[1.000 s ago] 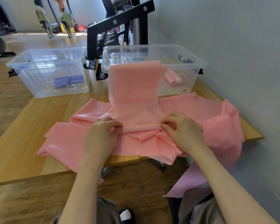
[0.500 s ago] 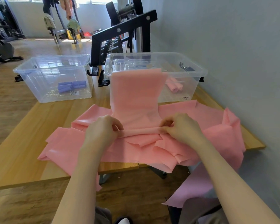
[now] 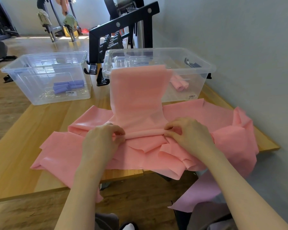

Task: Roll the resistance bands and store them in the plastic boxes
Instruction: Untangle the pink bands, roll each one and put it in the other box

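Note:
A long pink resistance band [image 3: 136, 95] runs from the rim of the right plastic box [image 3: 206, 67] down onto the table, and its near end is a thin roll [image 3: 144, 133]. My left hand [image 3: 101, 141] pinches the roll's left end and my right hand [image 3: 189, 135] pinches its right end. Under them lies a heap of loose pink bands [image 3: 60, 151], with one end hanging off the table's front edge. Rolled pink bands [image 3: 179, 83] lie inside the right box. The left plastic box [image 3: 15, 68] holds rolled purple bands [image 3: 68, 86].
The wooden table [image 3: 23, 130] stands against a grey wall [image 3: 239, 47] on the right. A black dumbbell rack [image 3: 120, 27] stands behind the boxes. Gym machines stand on the wooden floor at the far left.
The roll between my hands has grown slightly thicker and moved a little away from me, toward the box. Both hands keep their hold on its ends.

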